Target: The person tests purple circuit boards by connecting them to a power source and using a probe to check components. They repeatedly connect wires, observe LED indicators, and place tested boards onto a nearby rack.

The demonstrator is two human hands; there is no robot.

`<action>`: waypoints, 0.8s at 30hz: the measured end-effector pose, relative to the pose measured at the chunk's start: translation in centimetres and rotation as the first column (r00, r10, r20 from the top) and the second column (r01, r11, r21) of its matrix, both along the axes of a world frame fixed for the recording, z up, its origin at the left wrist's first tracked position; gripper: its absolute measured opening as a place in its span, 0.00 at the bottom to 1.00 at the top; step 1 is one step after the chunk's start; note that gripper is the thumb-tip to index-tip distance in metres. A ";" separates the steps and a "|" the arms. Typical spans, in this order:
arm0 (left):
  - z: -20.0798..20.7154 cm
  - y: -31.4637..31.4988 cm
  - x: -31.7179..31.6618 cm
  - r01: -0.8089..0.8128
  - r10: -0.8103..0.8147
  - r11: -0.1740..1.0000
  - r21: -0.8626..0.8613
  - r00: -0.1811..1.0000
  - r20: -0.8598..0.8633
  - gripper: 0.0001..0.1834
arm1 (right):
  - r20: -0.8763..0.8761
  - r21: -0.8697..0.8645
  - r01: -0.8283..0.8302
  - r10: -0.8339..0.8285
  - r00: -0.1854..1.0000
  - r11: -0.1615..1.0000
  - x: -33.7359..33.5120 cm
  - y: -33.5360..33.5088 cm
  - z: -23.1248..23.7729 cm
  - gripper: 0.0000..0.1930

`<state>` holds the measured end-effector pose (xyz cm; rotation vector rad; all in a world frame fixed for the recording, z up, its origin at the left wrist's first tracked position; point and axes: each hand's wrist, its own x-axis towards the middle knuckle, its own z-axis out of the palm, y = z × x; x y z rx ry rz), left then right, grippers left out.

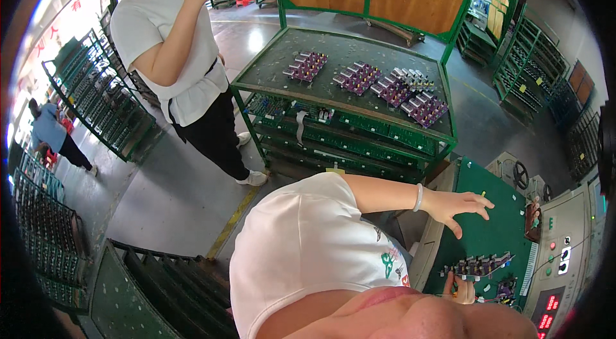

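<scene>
My left hand (457, 207), with a pale bracelet at its wrist, hovers over the green bench mat (491, 210). Its fingers are spread and nothing is in them. Closer to the bottom edge, my right hand (459, 289) grips the near edge of a purple circuit board (478, 266) set with a row of tall parts. Some of those fingers are hidden behind my body and the board. A smaller purple board with wires (507, 287) lies beside my right hand, partly cut off from view.
Along the bench's far side stands a grey control panel (559, 246) with buttons and a red display. A green metal cart (346, 108) carries several purple circuit boards (358, 77). Another person (176, 50) in a white top stands beside it. Racks (96, 95) line the floor.
</scene>
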<state>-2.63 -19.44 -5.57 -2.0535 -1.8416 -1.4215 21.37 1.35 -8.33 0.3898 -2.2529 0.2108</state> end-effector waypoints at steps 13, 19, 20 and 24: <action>-0.5 -2.5 -0.6 -0.066 0.067 0.997 -0.044 0.998 0.014 0.41 | 0.007 -0.052 0.016 -0.016 1.000 0.999 0.1 -0.1 -0.3 0.13; 2.6 -11.3 -7.3 -0.514 0.514 0.858 -0.023 0.857 0.039 0.36 | 0.013 -0.065 0.027 -0.027 1.000 0.998 0.1 -0.1 -0.3 0.14; 3.6 -14.5 -8.8 -0.613 0.609 0.790 0.025 0.789 0.081 0.33 | 0.010 -0.069 0.007 -0.006 1.000 0.998 -0.3 -0.1 -0.4 0.14; 8.6 -27.2 -15.3 -0.921 0.898 0.384 0.070 0.390 0.205 0.49 | 0.016 -0.068 0.016 -0.015 1.000 0.998 -0.2 -0.2 -0.3 0.12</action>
